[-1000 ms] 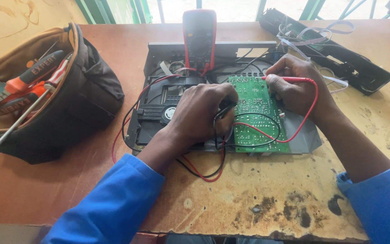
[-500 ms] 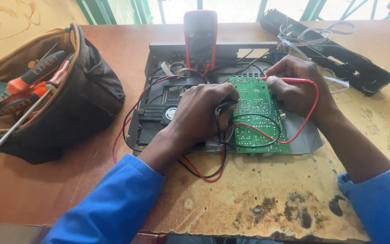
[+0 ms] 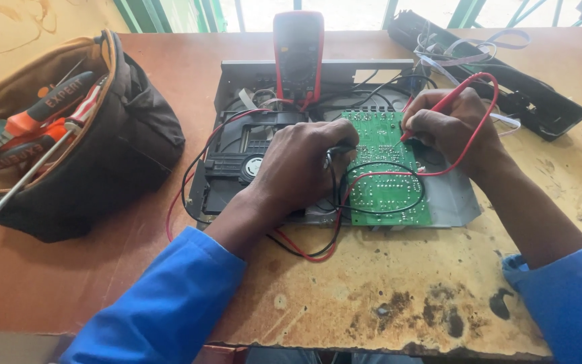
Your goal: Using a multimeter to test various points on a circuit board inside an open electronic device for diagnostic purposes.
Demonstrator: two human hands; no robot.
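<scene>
Seen from above, over a worn brown wooden table with peeling, stained patches. At centre, an opened dark grey metal player chassis, with a green rectangular circuit board lying solder side up on its right half. Left hand resting palm down at the board's left edge, fingers curled shut around a black test probe, mostly hidden under the fingers. Right hand at the board's upper right corner, thumb and fingers pinching a red test probe like a pen, tip touching the board. Red and black test leads looping across the board and off the chassis front edge toward the near side of the table. Behind the chassis, propped upright, a red-edged handheld multimeter, screen too dark to read. Far left, an open brown and black fabric tool bag holding orange-handled pliers and a long metal shaft. Upper right, well apart from the hands, a long black plastic front panel with pale ribbon cables lying on it. Blue sleeves on both forearms.
</scene>
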